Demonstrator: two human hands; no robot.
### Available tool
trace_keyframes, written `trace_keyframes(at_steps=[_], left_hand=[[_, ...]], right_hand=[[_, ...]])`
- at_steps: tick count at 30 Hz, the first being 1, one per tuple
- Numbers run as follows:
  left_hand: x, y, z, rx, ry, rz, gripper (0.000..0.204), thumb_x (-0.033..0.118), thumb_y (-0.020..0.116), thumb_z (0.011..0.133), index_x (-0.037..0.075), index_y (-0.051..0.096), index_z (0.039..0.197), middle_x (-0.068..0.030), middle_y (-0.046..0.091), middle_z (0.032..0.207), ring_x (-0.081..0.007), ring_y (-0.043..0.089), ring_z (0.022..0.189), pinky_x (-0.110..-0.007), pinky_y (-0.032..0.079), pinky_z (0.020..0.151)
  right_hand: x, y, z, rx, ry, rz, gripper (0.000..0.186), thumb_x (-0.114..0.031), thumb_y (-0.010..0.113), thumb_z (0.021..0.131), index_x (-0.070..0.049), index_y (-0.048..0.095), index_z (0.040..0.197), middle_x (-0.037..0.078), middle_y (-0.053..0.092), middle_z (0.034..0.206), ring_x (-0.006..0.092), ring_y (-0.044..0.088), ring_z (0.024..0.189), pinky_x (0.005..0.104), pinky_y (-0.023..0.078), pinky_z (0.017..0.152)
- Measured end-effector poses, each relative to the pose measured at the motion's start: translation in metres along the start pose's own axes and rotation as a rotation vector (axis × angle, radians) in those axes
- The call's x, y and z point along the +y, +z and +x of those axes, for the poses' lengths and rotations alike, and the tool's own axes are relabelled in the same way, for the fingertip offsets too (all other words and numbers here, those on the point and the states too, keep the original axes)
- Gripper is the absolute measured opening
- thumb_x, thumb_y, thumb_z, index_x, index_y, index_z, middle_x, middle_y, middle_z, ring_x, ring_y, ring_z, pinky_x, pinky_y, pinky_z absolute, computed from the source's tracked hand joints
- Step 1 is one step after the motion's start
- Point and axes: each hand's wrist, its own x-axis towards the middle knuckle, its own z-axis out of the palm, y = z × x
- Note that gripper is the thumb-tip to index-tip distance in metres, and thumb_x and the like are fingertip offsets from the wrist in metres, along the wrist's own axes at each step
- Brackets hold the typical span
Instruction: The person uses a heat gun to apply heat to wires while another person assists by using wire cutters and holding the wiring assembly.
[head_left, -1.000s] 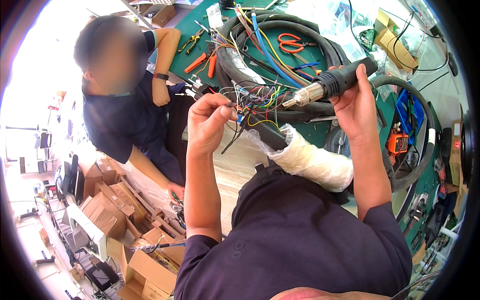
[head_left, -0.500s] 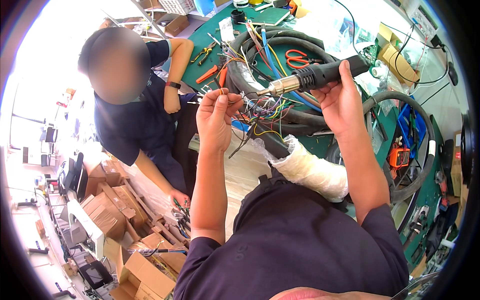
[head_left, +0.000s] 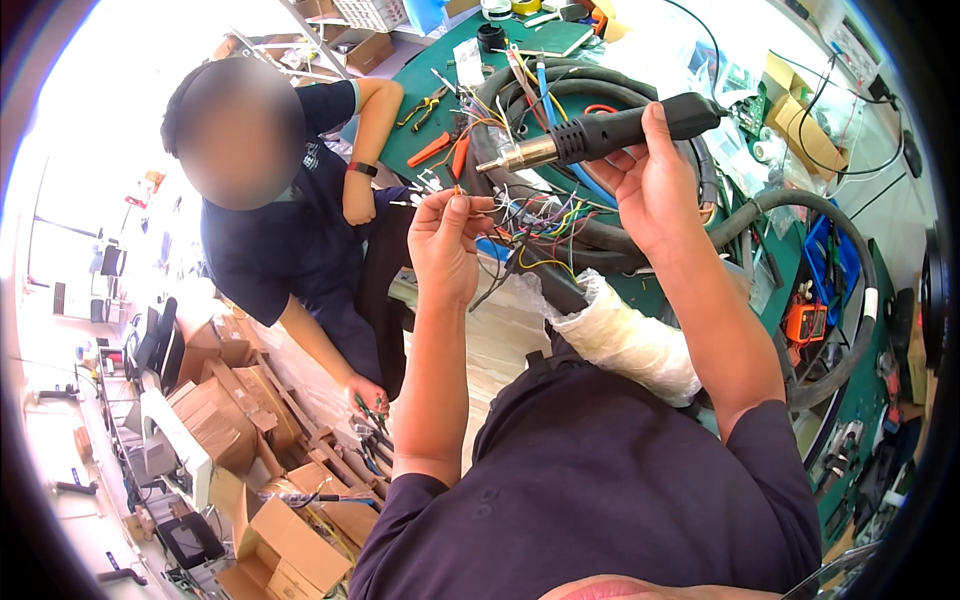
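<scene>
My right hand (head_left: 645,185) grips a black heat gun (head_left: 625,132) by its body. Its metal nozzle (head_left: 515,157) points left and ends just above my left hand (head_left: 446,235). Thumb and fingers of that hand are pinched on a thin wire (head_left: 458,190), whose orange end shows at the fingertips. Around and to the right of the pinch spreads a bundle of thin coloured wires (head_left: 550,222) fanning out of a thick black cable (head_left: 555,285). White plastic film (head_left: 630,335) wraps the cable nearer to my body.
Coiled black cable (head_left: 600,75) covers much of the green table (head_left: 400,150). Orange-handled pliers (head_left: 430,150) and yellow-black pliers (head_left: 425,108) lie behind my left hand. An orange meter (head_left: 805,322) stands at right. A seated co-worker (head_left: 290,200) is at left, near cardboard boxes (head_left: 215,415).
The heat gun has shifted left and slightly up, and its nozzle now sits above my left fingertips. My left hand has moved slightly right and down, still pinching the wire.
</scene>
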Motion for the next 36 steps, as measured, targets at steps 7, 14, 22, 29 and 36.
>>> trace_keyframes(at_steps=[7,14,22,29,36], left_hand=[[-0.005,-0.004,-0.006,-0.015,0.034,-0.061,0.010,0.010,0.059,0.092,0.003,0.058,0.099,-0.0094,0.066,0.090,-0.0220,0.066,0.088,-0.029,0.056,0.076],[-0.003,-0.006,-0.009,-0.026,0.042,-0.055,0.012,0.008,0.058,0.092,0.001,0.058,0.101,-0.0106,0.066,0.094,-0.0231,0.065,0.094,-0.030,0.055,0.082],[-0.003,-0.004,-0.009,-0.009,0.016,-0.021,0.011,0.006,0.058,0.091,0.000,0.059,0.100,-0.0124,0.066,0.096,-0.0232,0.065,0.095,-0.029,0.055,0.081],[-0.004,-0.005,-0.011,-0.002,0.034,-0.011,0.010,0.007,0.060,0.091,0.001,0.060,0.099,-0.0129,0.066,0.096,-0.0228,0.065,0.095,-0.029,0.057,0.077],[-0.004,-0.006,-0.013,0.029,0.048,0.013,0.010,0.008,0.061,0.090,0.001,0.061,0.097,-0.0099,0.065,0.094,-0.0222,0.065,0.093,-0.030,0.057,0.077]], right_hand=[[0.010,0.010,0.004,-0.007,0.049,-0.009,0.040,-0.041,0.047,0.097,-0.003,0.054,0.108,0.010,0.064,0.102,0.0210,0.063,0.094,0.0371,0.053,0.081],[0.020,0.006,0.002,0.009,0.083,0.010,0.043,-0.041,0.048,0.096,-0.001,0.056,0.109,0.010,0.063,0.100,0.0217,0.063,0.093,0.0383,0.053,0.082],[0.018,0.001,0.005,0.023,0.070,0.015,0.041,-0.041,0.049,0.096,-0.002,0.056,0.107,0.010,0.062,0.099,0.0224,0.062,0.092,0.0393,0.053,0.085],[0.018,0.002,0.003,0.001,0.075,0.051,0.039,-0.040,0.051,0.096,-0.002,0.054,0.107,0.010,0.061,0.099,0.0234,0.062,0.092,0.0403,0.053,0.084],[0.017,0.003,0.001,-0.007,0.094,0.063,0.037,-0.039,0.050,0.096,-0.005,0.054,0.108,0.010,0.061,0.098,0.0235,0.062,0.092,0.0397,0.053,0.083]])
